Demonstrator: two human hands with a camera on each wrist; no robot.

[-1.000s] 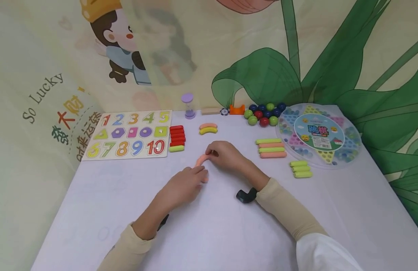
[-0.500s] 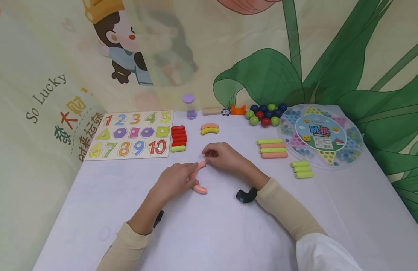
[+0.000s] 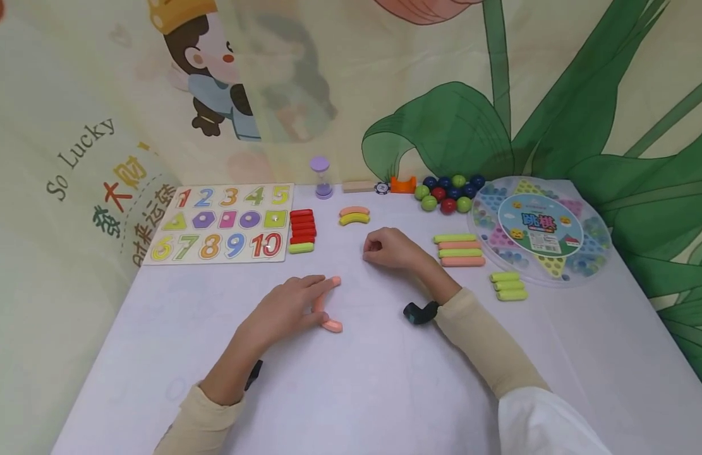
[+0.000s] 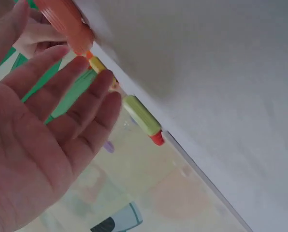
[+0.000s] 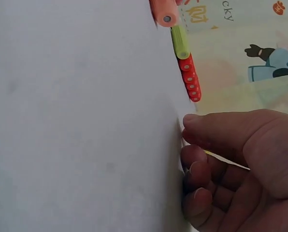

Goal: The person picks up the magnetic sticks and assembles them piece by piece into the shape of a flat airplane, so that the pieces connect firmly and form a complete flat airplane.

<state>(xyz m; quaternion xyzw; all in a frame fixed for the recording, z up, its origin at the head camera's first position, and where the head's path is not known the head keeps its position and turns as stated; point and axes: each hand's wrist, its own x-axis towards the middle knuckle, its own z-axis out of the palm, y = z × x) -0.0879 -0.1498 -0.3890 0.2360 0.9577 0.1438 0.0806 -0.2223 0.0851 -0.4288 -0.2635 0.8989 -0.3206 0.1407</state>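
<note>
Left hand (image 3: 287, 307), centre of the frame, slightly left: fingers long and spread, only slightly bent, index and thumb lying along a pink curved piece (image 3: 332, 326). Touching it, not wrapped around it. The piece bows to the left, both ends poking out beside index and thumb on the bench (image 3: 385, 392); its middle is partly covered, can't tell if it's one part or several. Left wrist view: palm visible, fingers parted, pink ribbed end up in the top left corner.

Right hand (image 3: 393, 248), just right of centre and higher up: well apart from the left and from the pink piece, fingers loosely curled, holding nothing. Thumb tip is close to the index; contact between them can't be made out.

Around: red sticks (image 3: 302, 225) and a green stick (image 3: 301, 248) left of centre, a yellow curved piece (image 3: 354, 219) above the hands, short green sticks (image 3: 508, 285) to the right, number board (image 3: 239, 208) at left.
</note>
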